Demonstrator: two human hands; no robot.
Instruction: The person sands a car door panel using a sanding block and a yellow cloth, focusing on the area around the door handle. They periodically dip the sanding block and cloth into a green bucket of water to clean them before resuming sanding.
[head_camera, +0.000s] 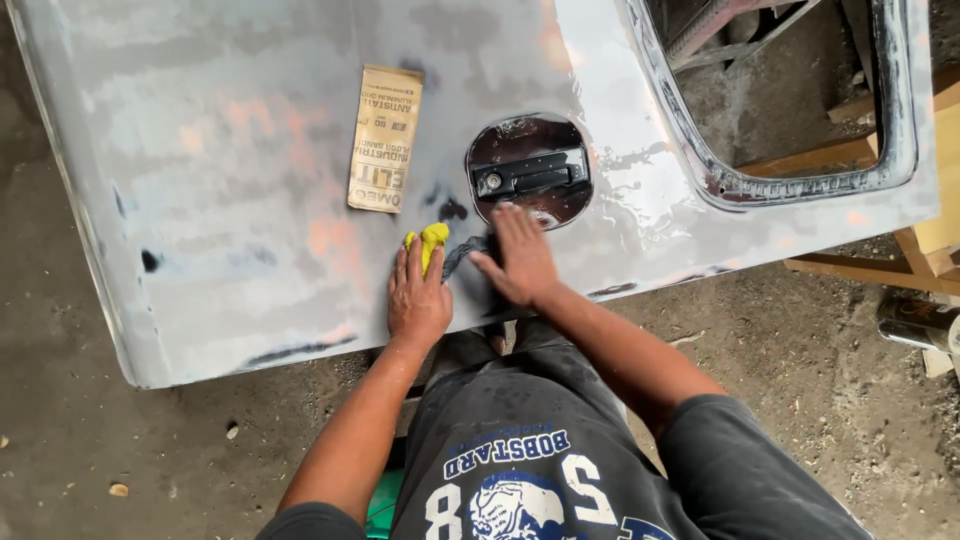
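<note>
One view only, from the head camera. We note the left hand (418, 298) resting on a sanded grey car door panel (230, 180), its grip closed on a yellow sponge (433, 242). The right hand (520, 258) lies flat, fingers extended, pressing a dark abrasive sheet (462, 255) to the wet metal just below the black door handle (530, 175) in its recess. A folded sandpaper sheet (385, 138) lies on the panel, apart. In our judgement, even flat pressure and a wet surface serve best; avoid the recess edge.

2 hands (418, 300), 1 yellow sponge (433, 240), 1 sandpaper sheet (385, 138), 1 car door (230, 200)
</note>
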